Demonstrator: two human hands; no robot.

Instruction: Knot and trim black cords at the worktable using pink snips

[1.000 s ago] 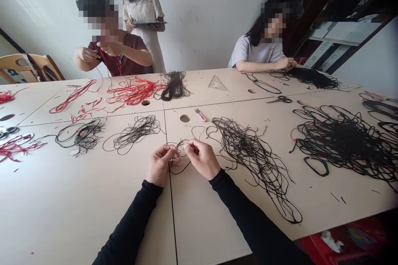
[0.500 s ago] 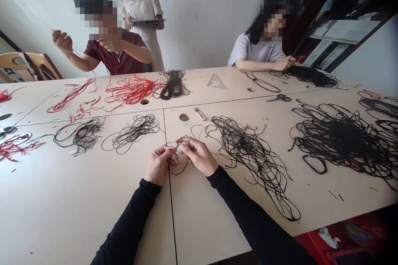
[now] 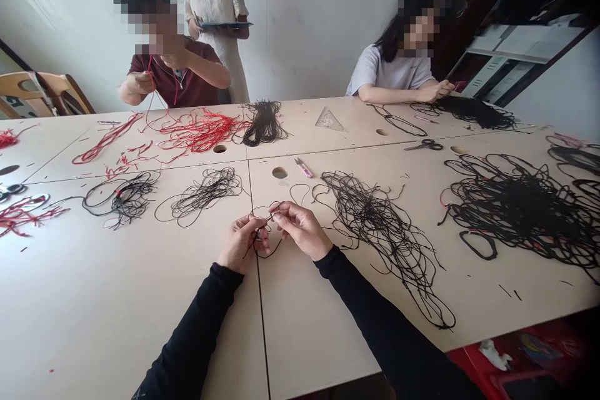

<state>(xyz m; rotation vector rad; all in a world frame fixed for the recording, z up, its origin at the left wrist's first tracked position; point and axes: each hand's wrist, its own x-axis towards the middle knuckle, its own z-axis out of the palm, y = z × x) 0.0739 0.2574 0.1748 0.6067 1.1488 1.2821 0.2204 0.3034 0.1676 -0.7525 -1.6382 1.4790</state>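
A thin black cord (image 3: 269,255) is pinched between my two hands above the table seam, its loop hanging below the fingers. My left hand (image 3: 244,239) closes thumb and fingers on one part of it. Close by on the right, my right hand (image 3: 302,228) grips another part, fingertips together. The exact crossing of the cord is partly hidden by the fingers. Beside my right hand lies a tangled bundle of black cords (image 3: 375,215). A smaller bundle of thin black cord (image 3: 206,194) rests beyond my left hand.
Thread snips (image 3: 304,168) lie near a round table hole (image 3: 280,172). Farther back are scissors (image 3: 424,145), a clear triangle ruler (image 3: 329,119) and red cords (image 3: 201,131). A large black cord pile (image 3: 525,206) covers the right side. Two people sit opposite; another stands behind.
My hands stay together on the cord, with the hanging loop slightly changed in shape. Across the table, the person with red cord has brought the raised hand down and inward.
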